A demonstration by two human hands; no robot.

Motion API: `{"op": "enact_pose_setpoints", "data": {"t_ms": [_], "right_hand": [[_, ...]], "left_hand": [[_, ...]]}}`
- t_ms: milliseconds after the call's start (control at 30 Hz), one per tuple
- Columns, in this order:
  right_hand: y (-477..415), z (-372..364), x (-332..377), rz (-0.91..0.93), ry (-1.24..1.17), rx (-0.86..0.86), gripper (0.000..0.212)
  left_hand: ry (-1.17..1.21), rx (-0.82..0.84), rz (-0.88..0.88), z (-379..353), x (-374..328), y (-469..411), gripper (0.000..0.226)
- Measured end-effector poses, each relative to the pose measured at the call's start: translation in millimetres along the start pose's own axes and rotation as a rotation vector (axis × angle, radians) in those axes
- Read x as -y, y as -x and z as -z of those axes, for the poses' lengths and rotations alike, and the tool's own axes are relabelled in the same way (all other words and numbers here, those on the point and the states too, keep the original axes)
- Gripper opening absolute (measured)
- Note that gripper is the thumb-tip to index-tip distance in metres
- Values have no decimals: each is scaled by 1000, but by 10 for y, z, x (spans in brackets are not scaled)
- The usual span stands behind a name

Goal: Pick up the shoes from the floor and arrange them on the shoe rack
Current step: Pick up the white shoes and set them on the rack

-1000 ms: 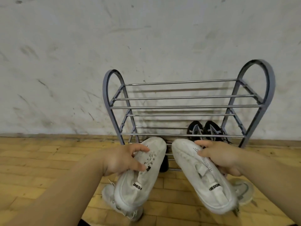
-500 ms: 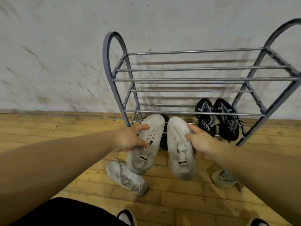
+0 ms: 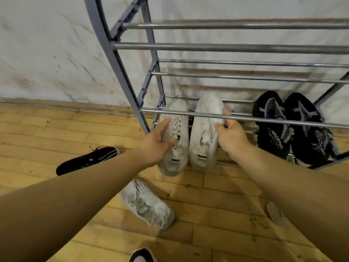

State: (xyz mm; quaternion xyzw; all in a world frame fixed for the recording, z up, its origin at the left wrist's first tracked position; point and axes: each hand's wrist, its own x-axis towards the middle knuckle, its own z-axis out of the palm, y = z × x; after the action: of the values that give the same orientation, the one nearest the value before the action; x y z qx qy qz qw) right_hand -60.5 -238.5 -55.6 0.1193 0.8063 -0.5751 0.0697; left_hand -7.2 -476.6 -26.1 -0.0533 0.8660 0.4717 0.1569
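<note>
Your left hand (image 3: 154, 146) curls its fingers round the left white shoe (image 3: 177, 148) and your right hand (image 3: 232, 138) pinches the right white shoe (image 3: 204, 133), both with toes poking into the bottom of the rack (image 3: 124, 80), just past your fingertips.

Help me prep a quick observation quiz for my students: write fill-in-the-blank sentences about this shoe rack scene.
1. The sneakers, one gripped in the left hand and one in the right hand, are ___ in colour.
2. The black pair sits on the shoe rack's ___ shelf.
3. The lone black shoe lies on the wooden ___.
Missing words: white; bottom; floor.
</note>
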Motion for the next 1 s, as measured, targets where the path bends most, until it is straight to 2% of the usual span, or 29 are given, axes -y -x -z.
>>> {"op": "enact_pose_setpoints", "data": {"t_ms": [133,233,300,367,433,533,567,633,667,767,833,900,1000], "right_hand": [[-248,-101,82,8,-130,64,49],[-459,-206,59,-18,-83,65,41],[-513,-246,71,-14,-108,39,40],[-465,-236,114,-10,-41,20,42],[-394,-221,143,-6,20,8,45],[-158,-170,153,81,178,62,52],[-68,-136,117,104,246,58,54],[202,-72,25,118,330,20,58],[393,-45,-57,172,363,-22,55],[968,-78,-239,495,436,-88,33],[1217,-218,-299,562,428,141,25],[1327,-433,-335,480,442,451,26],[1372,-851,-419,380,629,718,45]], "left_hand": [[-81,-88,-50,92,-58,-352,63],[-170,-29,-76,37,-67,-591,58],[-116,-105,-17,-20,7,-702,48],[107,-172,111,-96,44,-689,52],[88,-204,61,-115,18,-621,56],[1,-133,-25,-85,-19,-371,37],[-31,-83,-45,-72,-2,-248,40],[-101,-27,-84,-45,86,99,60],[-137,-15,-68,-39,160,294,65],[-163,-39,35,-51,591,864,66],[-160,-89,177,-65,936,1189,68],[-151,-134,311,-81,1233,1472,69],[-158,-238,469,-131,1680,1857,72]]}}
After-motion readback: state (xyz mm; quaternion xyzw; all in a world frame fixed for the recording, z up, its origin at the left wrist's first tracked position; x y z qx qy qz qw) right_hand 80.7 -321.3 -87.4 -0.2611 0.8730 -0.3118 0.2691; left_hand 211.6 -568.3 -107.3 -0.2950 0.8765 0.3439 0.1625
